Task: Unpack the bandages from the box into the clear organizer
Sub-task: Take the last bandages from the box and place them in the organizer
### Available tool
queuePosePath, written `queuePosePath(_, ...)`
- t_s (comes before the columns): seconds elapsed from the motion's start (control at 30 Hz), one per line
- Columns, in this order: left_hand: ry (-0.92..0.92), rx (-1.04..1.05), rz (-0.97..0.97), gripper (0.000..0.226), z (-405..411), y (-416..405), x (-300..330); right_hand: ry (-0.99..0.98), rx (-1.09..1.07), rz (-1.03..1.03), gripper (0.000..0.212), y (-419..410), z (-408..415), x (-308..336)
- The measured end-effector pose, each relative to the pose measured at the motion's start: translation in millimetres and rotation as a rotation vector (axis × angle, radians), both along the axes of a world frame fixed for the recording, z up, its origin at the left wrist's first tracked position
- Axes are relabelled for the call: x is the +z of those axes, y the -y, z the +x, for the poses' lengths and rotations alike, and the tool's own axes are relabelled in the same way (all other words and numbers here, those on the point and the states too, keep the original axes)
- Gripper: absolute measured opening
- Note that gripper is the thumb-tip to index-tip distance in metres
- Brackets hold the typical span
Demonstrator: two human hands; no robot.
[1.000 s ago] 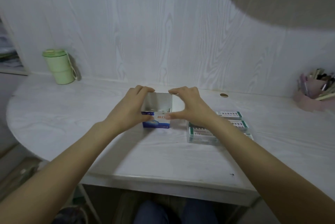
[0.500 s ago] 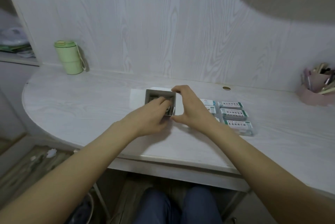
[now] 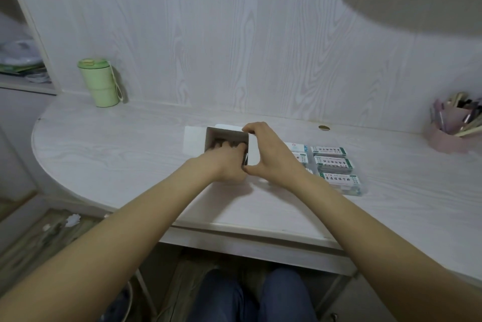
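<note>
Right hand (image 3: 271, 154) clamps the open cardboard box (image 3: 212, 136) steady so the left hand (image 3: 228, 160) can reach inside, apparently grasping bandages; clear organizer (image 3: 336, 169) waits just beside.

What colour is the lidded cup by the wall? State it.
Pale green, lid included: the cup stands at the desk's far left in the head view.

Left of box (image 3: 226, 139): bare table (image 3: 117, 154), wide room.
Right of box: clear organizer (image 3: 336, 167) sits near, blocks.
Far left: green cup (image 3: 99, 83).
Far right: pink pen holder (image 3: 448, 136).
</note>
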State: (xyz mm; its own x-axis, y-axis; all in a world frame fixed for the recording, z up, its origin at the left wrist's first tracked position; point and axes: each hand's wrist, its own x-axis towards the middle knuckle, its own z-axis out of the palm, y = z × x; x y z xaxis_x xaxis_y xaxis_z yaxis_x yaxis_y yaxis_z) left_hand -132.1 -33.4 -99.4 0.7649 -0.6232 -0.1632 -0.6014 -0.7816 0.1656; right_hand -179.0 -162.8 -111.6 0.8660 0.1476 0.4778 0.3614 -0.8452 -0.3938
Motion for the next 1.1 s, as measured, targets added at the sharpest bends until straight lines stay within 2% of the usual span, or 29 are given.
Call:
queuePosePath(0.13, -0.016, -0.047, 0.025, 0.013, -1, 0, 0, -0.010, 0.000, 0.014, 0.066, 3, 1, -1)
queuePosePath(0.27, 0.077, -0.118, -0.008, 0.005, 0, -5, -2, -0.010, -0.019, 0.008, 0.066, 2, 3, -2)
queuePosePath(0.67, 0.459, -0.352, -0.034, 0.024, 3, -27, -11, -0.021, -0.038, -0.005, 0.062, 1, 2, 1)
queuePosePath(0.8, 0.469, -0.361, -0.122, 0.025, 6, -34, -14, -0.028, -0.041, -0.014, 0.061, 1, 1, 2)
queuePosePath(1.0, 0.406, -0.305, -0.396, 0.019, 2, -38, -9, -0.054, -0.054, -0.007, 0.064, 2, 2, 7)
queuePosePath(1.1, 0.407, -0.258, -0.396, 0.019, 3, -39, -8, -0.068, -0.055, -0.004, 0.065, 1, 2, 9)
